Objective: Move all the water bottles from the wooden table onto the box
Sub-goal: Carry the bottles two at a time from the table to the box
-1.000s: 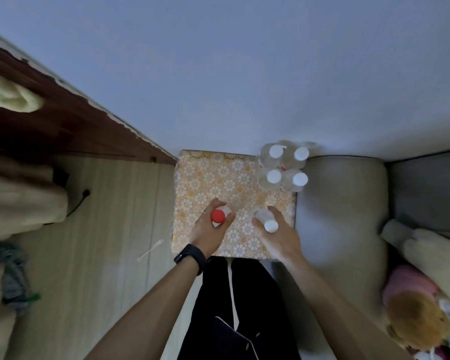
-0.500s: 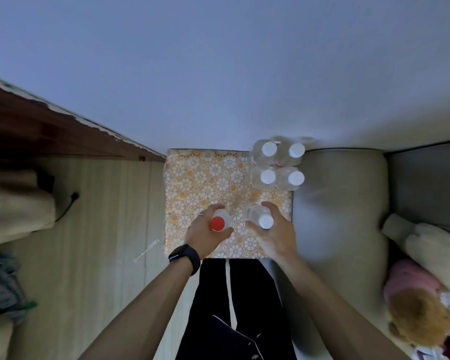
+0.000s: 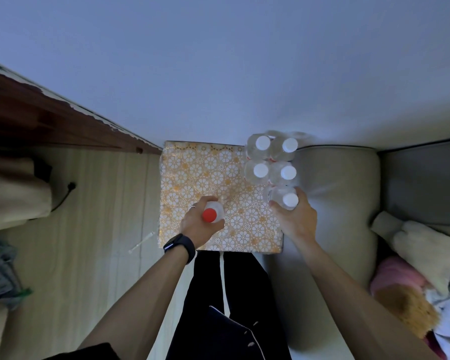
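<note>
Right now the left hand [image 3: 195, 229] curls round a red-capped bottle [image 3: 209, 215], fingers wrapped about its shoulder, over the box [image 3: 190, 178] toward its 7 o'clock side. Whether the base has touched down I cannot tell. The right hand [image 3: 296, 222] grips a white-capped bottle [image 3: 287, 200] from the near side, at the box's 3 o'clock edge. Just beyond it, at 1 to 2 o'clock, four white-capped bottles [image 3: 272, 159] stand upright, packed in a square and touching.

The likeliest trouble is on the right. That bottle sits at the very edge, beside a soft cushion [image 3: 335, 193], so a base set half off the rim would probably topple it sideways. Pushed too far toward 12 o'clock, it could knock its neighbours, and these tall, narrow cylinders look easy to tip in a row. The left bottle has open room around it and looks safer.

The bottles are clear, thin plastic with smooth round caps, likely slick and slightly squashy. The box top is flat, covered in glossy orange-and-white floral paper, which may let bases slide. A dark smartwatch [image 3: 179, 248] bands the left wrist, and pale wood-grain floor [image 3: 102, 216] lies at 9 o'clock.
</note>
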`<state>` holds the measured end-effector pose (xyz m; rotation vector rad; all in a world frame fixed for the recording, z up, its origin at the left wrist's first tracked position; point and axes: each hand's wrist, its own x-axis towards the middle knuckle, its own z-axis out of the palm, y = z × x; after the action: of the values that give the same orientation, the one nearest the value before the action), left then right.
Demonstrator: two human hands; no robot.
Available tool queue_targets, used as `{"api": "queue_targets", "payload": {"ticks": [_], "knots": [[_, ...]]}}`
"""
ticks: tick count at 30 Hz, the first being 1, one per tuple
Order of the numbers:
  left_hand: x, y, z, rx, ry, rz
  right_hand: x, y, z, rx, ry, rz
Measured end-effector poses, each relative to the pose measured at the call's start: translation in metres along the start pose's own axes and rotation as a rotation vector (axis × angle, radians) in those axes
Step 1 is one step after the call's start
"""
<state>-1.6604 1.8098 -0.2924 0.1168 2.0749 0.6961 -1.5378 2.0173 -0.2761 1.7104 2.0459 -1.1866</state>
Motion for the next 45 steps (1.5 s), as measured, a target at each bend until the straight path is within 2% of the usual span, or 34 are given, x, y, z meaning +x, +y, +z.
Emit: {"api": "queue_targets", "payload": {"ticks": [10, 17, 21, 25, 31, 35, 41, 45], "knots": [[0.004, 0.013, 0.006, -0.03, 0.065, 0.001, 0.005, 0.01, 0.001, 0.104, -0.045, -0.063], [0.014, 0.065, 0.038, -0.042, 0.017, 0.137, 0.014, 0.009, -0.007, 0.066, -0.116, -0.074], [0.015, 0.072, 0.061, 0.023, 0.061, 0.107, 0.017, 0.01, -0.011, 0.065, -0.187, -0.071], [0.018, 0.074, 0.072, -0.03, 0.138, 0.078, 0.016, 0.007, -0.014, 0.096, -0.21, -0.039], [0.02, 0.082, 0.08, -0.077, 0.139, 0.065, 0.014, 0.009, -0.01, 0.178, -0.146, -0.018], [0.023, 0.077, 0.086, 0.022, 0.098, 0.089, 0.016, 0.01, -0.007, 0.185, -0.169, -0.04], [0.028, 0.084, 0.09, 0.123, 0.144, 0.032, 0.02, 0.01, -0.018, 0.185, -0.277, -0.049], [0.025, 0.078, 0.087, 0.158, 0.124, 0.085, 0.014, 0.013, -0.015, 0.257, -0.24, -0.05]]}}
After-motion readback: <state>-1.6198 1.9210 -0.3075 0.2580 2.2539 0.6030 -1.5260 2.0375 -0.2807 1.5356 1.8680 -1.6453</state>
